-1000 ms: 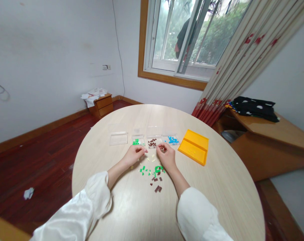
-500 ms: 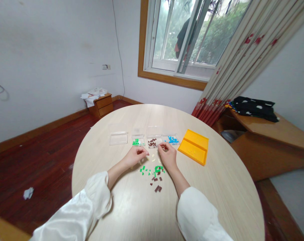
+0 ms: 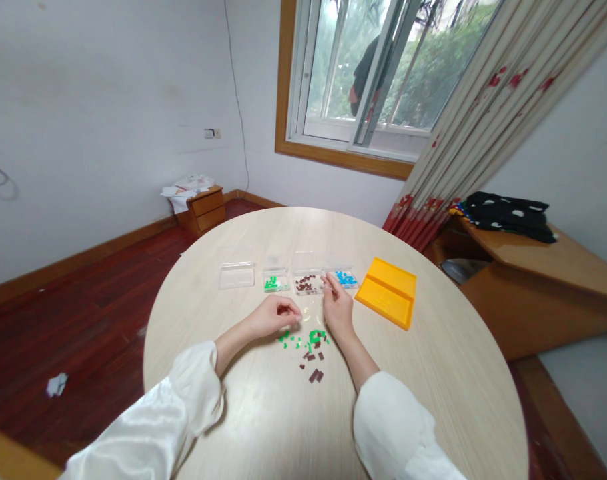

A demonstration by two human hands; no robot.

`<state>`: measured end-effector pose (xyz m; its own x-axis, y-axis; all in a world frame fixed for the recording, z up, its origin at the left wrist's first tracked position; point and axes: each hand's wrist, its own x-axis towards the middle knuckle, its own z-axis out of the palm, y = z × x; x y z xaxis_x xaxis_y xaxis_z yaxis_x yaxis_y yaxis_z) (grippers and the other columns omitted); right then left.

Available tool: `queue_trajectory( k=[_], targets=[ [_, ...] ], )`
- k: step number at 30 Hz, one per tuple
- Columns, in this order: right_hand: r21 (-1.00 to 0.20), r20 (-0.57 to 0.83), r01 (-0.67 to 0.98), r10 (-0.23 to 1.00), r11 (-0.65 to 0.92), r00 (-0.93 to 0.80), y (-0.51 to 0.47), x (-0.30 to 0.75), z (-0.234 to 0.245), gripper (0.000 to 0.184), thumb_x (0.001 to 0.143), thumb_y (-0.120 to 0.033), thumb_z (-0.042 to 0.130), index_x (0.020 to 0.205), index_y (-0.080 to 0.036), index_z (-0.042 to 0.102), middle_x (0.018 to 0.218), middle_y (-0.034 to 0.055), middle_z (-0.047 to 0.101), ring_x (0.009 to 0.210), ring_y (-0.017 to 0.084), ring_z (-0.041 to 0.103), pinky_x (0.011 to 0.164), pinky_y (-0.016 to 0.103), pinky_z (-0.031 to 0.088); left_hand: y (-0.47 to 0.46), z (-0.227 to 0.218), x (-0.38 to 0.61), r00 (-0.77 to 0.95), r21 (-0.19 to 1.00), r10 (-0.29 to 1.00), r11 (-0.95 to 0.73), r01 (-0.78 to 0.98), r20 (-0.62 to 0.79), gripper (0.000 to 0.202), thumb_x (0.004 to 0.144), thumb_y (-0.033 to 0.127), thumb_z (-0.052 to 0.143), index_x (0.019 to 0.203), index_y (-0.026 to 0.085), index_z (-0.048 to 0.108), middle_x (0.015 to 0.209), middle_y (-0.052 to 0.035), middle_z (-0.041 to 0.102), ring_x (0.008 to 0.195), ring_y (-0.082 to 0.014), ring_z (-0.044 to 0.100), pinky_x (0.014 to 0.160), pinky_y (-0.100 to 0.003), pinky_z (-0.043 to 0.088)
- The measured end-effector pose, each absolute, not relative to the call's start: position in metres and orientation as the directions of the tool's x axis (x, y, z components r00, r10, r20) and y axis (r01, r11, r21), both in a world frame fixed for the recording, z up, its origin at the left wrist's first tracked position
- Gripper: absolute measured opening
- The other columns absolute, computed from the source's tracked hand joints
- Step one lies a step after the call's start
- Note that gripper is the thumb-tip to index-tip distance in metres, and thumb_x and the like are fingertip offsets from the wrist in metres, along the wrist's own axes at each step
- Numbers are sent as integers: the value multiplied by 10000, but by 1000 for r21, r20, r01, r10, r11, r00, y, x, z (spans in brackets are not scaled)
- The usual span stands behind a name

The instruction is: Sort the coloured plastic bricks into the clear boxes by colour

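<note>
My left hand (image 3: 274,316) is closed in a pinch just above the table, left of some pale yellow pieces (image 3: 306,313). Whatever its fingertips hold is too small to make out. My right hand (image 3: 338,308) reaches to where the clear box of brown pieces (image 3: 306,284) meets the clear box of blue pieces (image 3: 352,280). Its fingers are stretched forward with the tips close together; what is between them cannot be made out. Nearer me lie scattered green pieces (image 3: 314,337) and dark brown pieces (image 3: 315,376).
A clear box with green pieces (image 3: 276,283) and another clear box (image 3: 236,277) stand to the left in the row. At the right lies an open yellow case (image 3: 386,293). All rest on a round wooden table (image 3: 263,427). Outside the window (image 3: 323,73) is a person (image 3: 367,73).
My right hand has moved forward to the boxes, and its fingers have straightened. My left hand has shifted slightly right and nearer me, still pinched.
</note>
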<state>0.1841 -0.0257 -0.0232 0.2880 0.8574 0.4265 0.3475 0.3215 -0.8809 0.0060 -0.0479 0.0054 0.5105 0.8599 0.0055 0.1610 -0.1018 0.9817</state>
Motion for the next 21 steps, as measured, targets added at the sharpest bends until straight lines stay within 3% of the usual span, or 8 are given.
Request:
queue_trajectory(
  k=[3,9,14,21],
  targets=[
    [-881,424,344,864,325,272,-26,185,-23,412,826,-376,447,1096,-121,625,1048,135,682,1011,224,614,937,415,436,-55,10,8,622,958,783,-196,208,25,184,670,263,696,754,100,683,580,20,538,519,-73,439,496,-197,328],
    [-883,422,338,867,326,265,-28,184,-22,404,841,-393,434,1087,-135,624,1008,117,694,973,219,624,916,408,444,-65,17,9,786,836,605,-494,241,131,135,709,168,673,833,140,719,791,-46,640,752,-128,560,720,-240,432],
    [-872,437,357,860,334,263,-30,183,-18,394,853,-376,417,1086,-133,621,965,102,705,951,217,629,897,401,455,-69,19,11,845,779,526,-569,263,99,260,671,121,706,925,178,713,880,-45,655,804,-135,584,772,-240,448],
    [-873,441,348,857,341,266,-31,182,-16,401,865,-382,397,1104,-143,613,888,78,720,890,199,645,853,379,483,-72,21,15,850,703,519,-637,315,89,244,680,85,696,910,163,716,842,-47,640,780,-143,587,755,-236,449]
  ],
)
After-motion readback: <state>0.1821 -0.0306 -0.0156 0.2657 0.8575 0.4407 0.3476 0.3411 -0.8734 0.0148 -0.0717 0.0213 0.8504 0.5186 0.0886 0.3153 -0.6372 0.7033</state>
